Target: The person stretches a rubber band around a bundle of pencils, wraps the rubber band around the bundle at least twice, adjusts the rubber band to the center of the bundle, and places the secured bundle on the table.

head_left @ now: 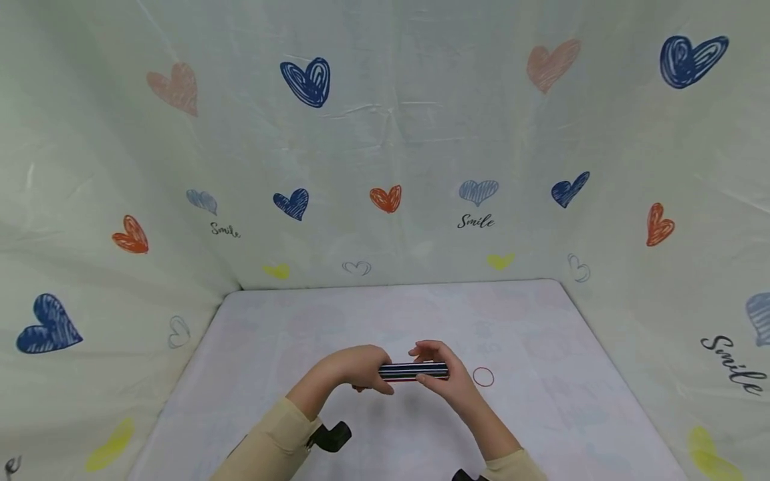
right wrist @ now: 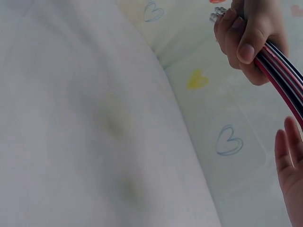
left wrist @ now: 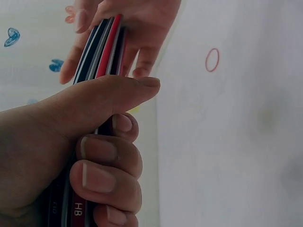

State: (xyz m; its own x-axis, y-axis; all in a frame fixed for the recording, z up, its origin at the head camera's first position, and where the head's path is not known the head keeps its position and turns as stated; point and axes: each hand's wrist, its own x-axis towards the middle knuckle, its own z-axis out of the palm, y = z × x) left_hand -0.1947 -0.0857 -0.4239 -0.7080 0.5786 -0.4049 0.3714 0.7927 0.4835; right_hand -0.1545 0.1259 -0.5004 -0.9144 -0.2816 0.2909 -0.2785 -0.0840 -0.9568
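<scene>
Dark blue-black and red pencils, some with silver stripes, form a bundle (head_left: 412, 371) held level above the table. My left hand (head_left: 363, 367) grips one end, its fingers curled around the pencils and its thumb across them; the letters HB show on one pencil in the left wrist view. At the other end is my right hand (head_left: 448, 381), thumb on the near side and fingers beyond. In the left wrist view its fingers (left wrist: 144, 61) look straight and spread around the pencil ends, not closed on them. Silvery pencil ends (right wrist: 217, 13) stick out past the left hand.
A thin red ring (head_left: 474, 376) lies on the white table (head_left: 289, 321), right of my right hand; whether it is loose or printed I cannot tell. A pale curtain (head_left: 385, 133) with printed hearts stands behind the table and along both sides.
</scene>
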